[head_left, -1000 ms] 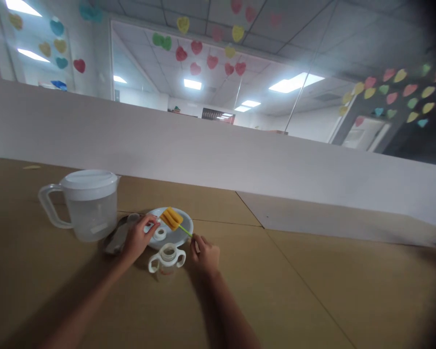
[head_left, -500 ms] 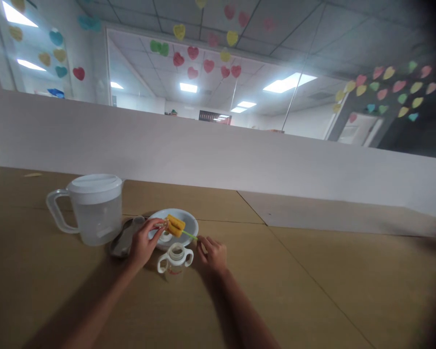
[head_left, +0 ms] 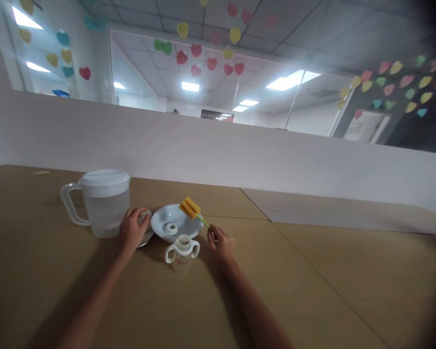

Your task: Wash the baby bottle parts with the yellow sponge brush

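My right hand (head_left: 222,242) is closed around the green handle of a bottle brush with a yellow sponge head (head_left: 190,207), held over the right rim of a white bowl (head_left: 158,228). Inside the bowl lies a white ring-shaped bottle collar (head_left: 171,229). My left hand (head_left: 133,227) is over a metal tray (head_left: 147,236), its fingers bent round a small clear piece (head_left: 144,214) whose kind I cannot make out. Between my forearms a clear baby bottle (head_left: 182,259) with two white handles stands upright, its mouth uncovered.
A clear pitcher (head_left: 103,213) with a white lid and liquid inside stands behind my left hand, close to the tray. A low white wall (head_left: 218,155) with glass above it borders the table's far side. Seams cross the brown tabletop (head_left: 312,291).
My left hand has moved left from the sponge head to the tray, carrying the small clear piece. The brush in my right hand has risen and shifted right, away from that piece.
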The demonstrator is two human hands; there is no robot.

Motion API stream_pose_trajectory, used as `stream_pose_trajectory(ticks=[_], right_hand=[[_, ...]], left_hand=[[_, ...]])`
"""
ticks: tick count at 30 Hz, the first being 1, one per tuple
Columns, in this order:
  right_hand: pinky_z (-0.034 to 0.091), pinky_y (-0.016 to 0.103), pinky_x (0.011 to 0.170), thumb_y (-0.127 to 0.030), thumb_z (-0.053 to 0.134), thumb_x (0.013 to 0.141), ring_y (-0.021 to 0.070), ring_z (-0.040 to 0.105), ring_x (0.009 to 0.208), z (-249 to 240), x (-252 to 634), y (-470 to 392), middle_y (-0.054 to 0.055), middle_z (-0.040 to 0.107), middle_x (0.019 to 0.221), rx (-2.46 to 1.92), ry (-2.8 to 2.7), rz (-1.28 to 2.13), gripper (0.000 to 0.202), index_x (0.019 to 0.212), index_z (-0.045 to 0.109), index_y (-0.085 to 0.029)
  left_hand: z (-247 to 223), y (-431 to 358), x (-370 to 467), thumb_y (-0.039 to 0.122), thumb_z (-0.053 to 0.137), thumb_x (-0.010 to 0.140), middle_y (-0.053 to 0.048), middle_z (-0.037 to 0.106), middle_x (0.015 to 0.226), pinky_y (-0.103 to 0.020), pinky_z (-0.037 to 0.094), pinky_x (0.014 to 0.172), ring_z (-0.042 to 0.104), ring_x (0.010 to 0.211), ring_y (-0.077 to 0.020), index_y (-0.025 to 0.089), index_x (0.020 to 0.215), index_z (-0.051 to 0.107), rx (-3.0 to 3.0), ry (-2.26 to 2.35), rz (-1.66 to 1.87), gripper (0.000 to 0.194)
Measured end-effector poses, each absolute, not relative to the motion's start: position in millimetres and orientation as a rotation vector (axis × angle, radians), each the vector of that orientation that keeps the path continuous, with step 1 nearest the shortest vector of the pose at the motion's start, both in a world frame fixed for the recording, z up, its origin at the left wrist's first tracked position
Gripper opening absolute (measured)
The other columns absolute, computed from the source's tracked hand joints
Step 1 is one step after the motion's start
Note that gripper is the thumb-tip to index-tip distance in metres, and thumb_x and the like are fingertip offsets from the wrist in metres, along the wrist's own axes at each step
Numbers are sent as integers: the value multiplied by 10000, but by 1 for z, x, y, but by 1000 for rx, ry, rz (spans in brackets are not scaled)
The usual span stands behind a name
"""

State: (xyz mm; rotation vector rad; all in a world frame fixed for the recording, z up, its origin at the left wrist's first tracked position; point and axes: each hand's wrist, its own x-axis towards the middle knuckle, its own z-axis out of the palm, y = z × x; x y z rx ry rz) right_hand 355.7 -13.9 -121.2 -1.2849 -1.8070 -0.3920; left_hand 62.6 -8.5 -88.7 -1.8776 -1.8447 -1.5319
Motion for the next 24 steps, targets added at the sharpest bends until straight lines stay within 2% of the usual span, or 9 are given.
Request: stream_pose_trajectory(ticks=[3,8,18,24], right_hand=[[348,174,516,-260,414,878,92,575,547,-121,354,-14,43,683,740,-1280,-1844,-389,297,931,695,-182],[336,186,508,-261,404,881,98,568,538,-122,352,-15,45,673,713,-1275,-1874,-396,305,914,694,-173],[311,193,494,-256,408,876,93,547,520,-120,352,-15,29,668,696,-1282,-1878,-415,288,878,687,-187],[311,193,498,-272,410,884,96,562,526,-118,351,-16,37,671,718,-1293,-1877,-394,293,905,686,-176]], left_hand=[[-96,0,40,205,476,795,-104,638,987,-317,442,857,589,957,-230,179,949,613,-1923,-2038,-1177,208],[-116,7,30,52,476,718,-128,669,1030,-310,454,802,623,961,-233,158,1135,542,-2040,-2277,-840,436],[-121,7,34,49,441,735,-215,632,1097,-390,454,813,609,1012,-305,87,1201,504,-2077,-2270,-865,471],[-115,7,45,92,477,747,-159,639,1087,-361,453,820,606,999,-267,135,1145,546,-2025,-2315,-950,406]])
